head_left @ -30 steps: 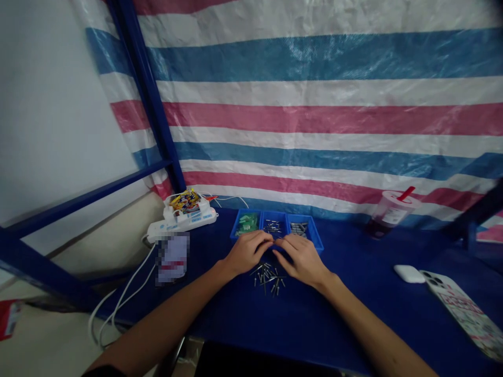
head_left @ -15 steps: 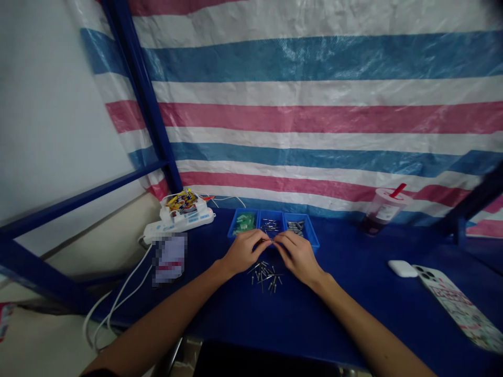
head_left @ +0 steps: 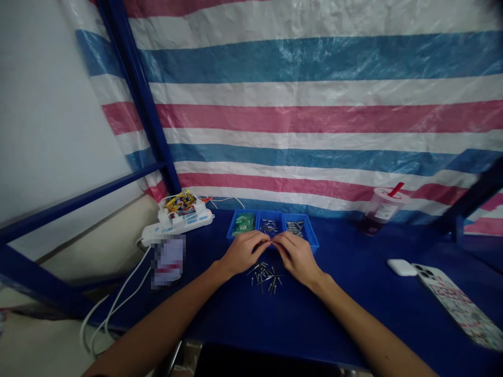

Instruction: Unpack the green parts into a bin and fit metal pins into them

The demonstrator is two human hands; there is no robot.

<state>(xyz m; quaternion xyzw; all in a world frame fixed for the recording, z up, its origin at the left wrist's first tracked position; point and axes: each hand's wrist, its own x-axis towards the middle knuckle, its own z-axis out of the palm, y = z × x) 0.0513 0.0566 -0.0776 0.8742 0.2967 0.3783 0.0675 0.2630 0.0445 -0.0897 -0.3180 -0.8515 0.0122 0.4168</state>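
Note:
My left hand (head_left: 245, 251) and my right hand (head_left: 296, 255) meet fingertip to fingertip just in front of the blue tray. Both are closed in a pinch; what sits between the fingers is too small to make out. Below them on the table lies a loose pile of thin metal pins that look like blind rivets (head_left: 265, 277). The blue tray (head_left: 313, 238) has three compartments: green pieces (head_left: 243, 223) at left, similar thin metal pins (head_left: 269, 225) in the middle, and grey metal pieces (head_left: 294, 228) at right. My hands partly hide its front edge.
On the blue table (head_left: 236, 319), a white power strip (head_left: 176, 229), cables (head_left: 126, 288) and a blurred packet (head_left: 168, 262) are at left. A lidded cup with red straw (head_left: 381, 211), a white earbud case (head_left: 401, 267) and a phone (head_left: 458, 303) are at right. Striped sheeting (head_left: 294, 120) hangs behind.
The view has shifted very slightly. Both hands keep their pinch in nearly the same place, and the pin pile and tray look unchanged.

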